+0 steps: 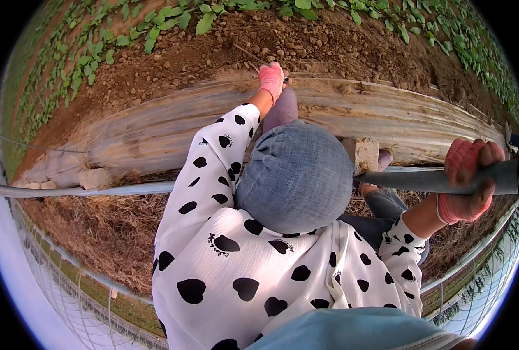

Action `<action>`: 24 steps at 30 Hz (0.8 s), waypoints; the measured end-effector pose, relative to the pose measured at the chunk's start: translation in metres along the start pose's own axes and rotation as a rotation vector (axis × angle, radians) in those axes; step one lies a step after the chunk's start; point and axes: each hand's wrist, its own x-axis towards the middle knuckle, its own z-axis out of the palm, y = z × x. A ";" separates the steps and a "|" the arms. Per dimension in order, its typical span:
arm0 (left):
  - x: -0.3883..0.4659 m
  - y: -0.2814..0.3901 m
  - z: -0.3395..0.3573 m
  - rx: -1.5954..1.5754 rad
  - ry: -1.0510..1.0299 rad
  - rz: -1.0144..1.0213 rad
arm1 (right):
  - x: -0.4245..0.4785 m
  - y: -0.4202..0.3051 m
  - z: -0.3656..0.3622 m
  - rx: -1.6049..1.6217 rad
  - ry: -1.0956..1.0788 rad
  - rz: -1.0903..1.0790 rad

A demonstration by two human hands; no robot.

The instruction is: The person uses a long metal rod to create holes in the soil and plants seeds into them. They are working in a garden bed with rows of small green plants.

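Observation:
My left hand [271,80], in a pink glove, is curled above a purple shoe [282,109] on my front foot. A thin stick [247,53] extends from its fingers over the soil; the grip itself is partly hidden. At the right, my right hand [470,180], also in a pink glove with dirty fingertips, is wrapped around a grey metal pipe [410,181]. My bent knee in blue denim [296,177] fills the middle of the view. Below the front foot lies dusty plastic film [176,122], wrinkled and covered with soil in places.
Loose, clumpy brown soil [329,48] borders the film, with leafy green plants [167,19] beyond. A concrete block [366,154] stands beside my knee. Another block [95,178] sits by a long metal rail [128,189] at left. Dry straw [97,236] covers the ground behind it.

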 end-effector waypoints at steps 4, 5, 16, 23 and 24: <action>-0.015 -0.005 0.036 0.061 -0.199 -0.010 | 0.002 0.003 -0.002 0.046 0.018 -0.034; -0.025 -0.007 0.044 0.080 -0.199 -0.019 | 0.004 0.003 -0.004 0.064 -0.066 -0.023; -0.047 0.040 -0.130 -0.258 -0.272 0.100 | 0.000 0.001 -0.006 0.049 -0.056 -0.041; 0.034 0.111 -0.318 -0.420 0.289 0.361 | -0.001 -0.001 -0.007 0.030 -0.017 -0.013; 0.039 0.126 -0.333 -0.404 0.371 0.371 | -0.003 -0.001 -0.009 -0.002 -0.011 -0.004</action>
